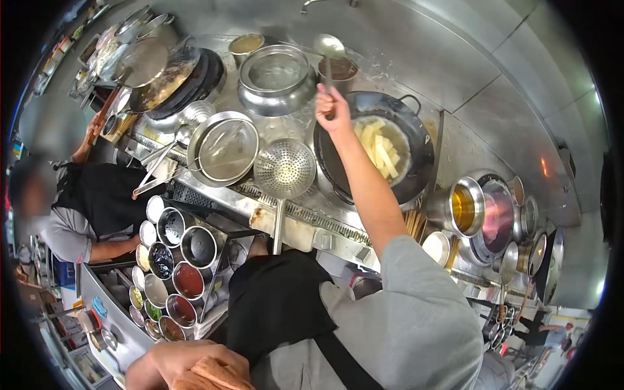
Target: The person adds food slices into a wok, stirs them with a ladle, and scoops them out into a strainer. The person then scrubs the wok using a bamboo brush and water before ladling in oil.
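Note:
My right hand (333, 109) is closed around the handle of a metal ladle (329, 47), its bowl raised beside a pot of dark reddish contents (344, 69). Below my right forearm sits a black wok (424, 149), where thick pale-yellow sticks (377, 146) lie in bubbling liquid. Close to the camera at the bottom left, my left hand (188, 356) appears to grip a folded orange-brown cloth (218, 376); its fingers are partly hidden. A perforated skimmer (285, 168) rests at the stove's front, its handle running toward my black apron.
A wide metal pot (276, 81) and a strainer over a bowl (224, 148) stand left of the wok. Several sauce containers (188, 281) fill the left counter. To the right is a pot of amber liquid (463, 211). A co-worker (107, 201) stands left by another wok.

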### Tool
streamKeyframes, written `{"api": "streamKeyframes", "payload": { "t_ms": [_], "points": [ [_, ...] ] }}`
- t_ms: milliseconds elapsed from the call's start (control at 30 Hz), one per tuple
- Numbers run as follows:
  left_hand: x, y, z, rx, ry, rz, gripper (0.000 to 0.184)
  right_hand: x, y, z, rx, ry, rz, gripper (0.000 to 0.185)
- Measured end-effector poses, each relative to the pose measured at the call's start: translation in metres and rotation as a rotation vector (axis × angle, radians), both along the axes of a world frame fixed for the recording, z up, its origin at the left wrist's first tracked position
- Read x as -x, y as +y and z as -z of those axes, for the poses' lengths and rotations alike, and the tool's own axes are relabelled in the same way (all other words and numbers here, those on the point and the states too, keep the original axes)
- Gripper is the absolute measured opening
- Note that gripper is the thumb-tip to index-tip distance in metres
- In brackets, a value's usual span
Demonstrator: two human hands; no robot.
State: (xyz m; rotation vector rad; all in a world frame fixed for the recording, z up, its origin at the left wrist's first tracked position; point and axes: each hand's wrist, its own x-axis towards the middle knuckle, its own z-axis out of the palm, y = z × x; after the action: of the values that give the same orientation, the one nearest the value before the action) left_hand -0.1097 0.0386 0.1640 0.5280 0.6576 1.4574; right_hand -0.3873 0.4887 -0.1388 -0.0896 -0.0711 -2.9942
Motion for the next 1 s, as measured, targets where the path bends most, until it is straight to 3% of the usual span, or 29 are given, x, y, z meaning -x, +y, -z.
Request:
{"api": "streamKeyframes", "payload": {
  "t_ms": [33, 67, 100, 133, 167, 233, 300, 367, 433, 467, 533, 667, 767, 833, 933, 1000],
  "points": [
    [-0.004, 0.003, 0.003, -0.045, 0.005, -0.100, 0.068, -0.003, -0.002, 0.001, -0.249, -0.135, -0.004, 0.018],
    [-0.002, 0.006, 0.011, -0.041, -0.006, 0.005, 0.074, -0.002, -0.006, 0.000, -0.498, -0.267, -0.009, 0.016],
    [-0.003, 0.014, 0.016, -0.037, -0.009, 0.063, 0.077, -0.006, -0.018, 0.001, -0.587, -0.382, 0.001, 0.022],
    [-0.004, 0.021, 0.020, -0.033, -0.010, 0.121, 0.081, -0.011, -0.032, 0.002, -1.005, -0.383, 0.192, 0.020],
    [-0.013, 0.037, 0.022, -0.090, 0.002, 0.236, 0.047, -0.010, -0.041, 0.001, -1.207, -0.496, 0.200, 0.019],
    [-0.021, 0.049, 0.047, -0.149, 0.012, 0.356, 0.018, -0.004, -0.052, 0.017, -1.382, -0.464, 0.151, 0.020],
    [-0.015, 0.053, 0.117, -0.514, -0.030, 0.158, 0.048, 0.006, -0.069, 0.021, -1.427, -0.545, 0.174, 0.019],
    [-0.002, 0.075, 0.110, -0.477, 0.023, -0.062, 0.063, 0.026, -0.069, 0.040, -1.187, -0.502, 0.004, 0.020],
    [0.009, 0.099, 0.091, -0.071, 0.093, -0.268, 0.061, 0.056, -0.067, 0.062, -0.638, -0.531, -0.134, 0.022],
    [0.009, 0.104, 0.092, 0.120, 0.084, -0.358, 0.061, 0.055, -0.059, 0.060, -0.633, -0.541, -0.121, 0.022],
    [0.016, 0.121, 0.122, 0.187, 0.171, -0.419, 0.061, 0.051, -0.051, 0.037, -0.033, -0.324, -0.304, 0.019],
    [-0.002, 0.161, 0.187, 0.528, 0.445, -0.620, 0.068, 0.003, 0.000, -0.034, 0.156, -0.195, -0.193, 0.013],
    [-0.022, 0.165, 0.205, 0.538, 0.429, -0.709, 0.065, -0.038, 0.051, -0.079, 0.250, -0.152, -0.148, 0.026],
    [-0.026, 0.160, 0.212, 0.517, 0.556, -0.753, 0.061, -0.068, 0.092, -0.095, 0.262, -0.161, -0.101, 0.027],
    [-0.028, 0.150, 0.227, 0.555, 0.607, -0.869, 0.060, -0.108, 0.168, -0.094, 0.140, -0.145, -0.012, 0.023],
    [-0.032, 0.147, 0.224, 0.569, 0.480, -0.909, 0.058, -0.142, 0.214, -0.095, 0.015, -0.271, 0.088, 0.022]
  ]
}}
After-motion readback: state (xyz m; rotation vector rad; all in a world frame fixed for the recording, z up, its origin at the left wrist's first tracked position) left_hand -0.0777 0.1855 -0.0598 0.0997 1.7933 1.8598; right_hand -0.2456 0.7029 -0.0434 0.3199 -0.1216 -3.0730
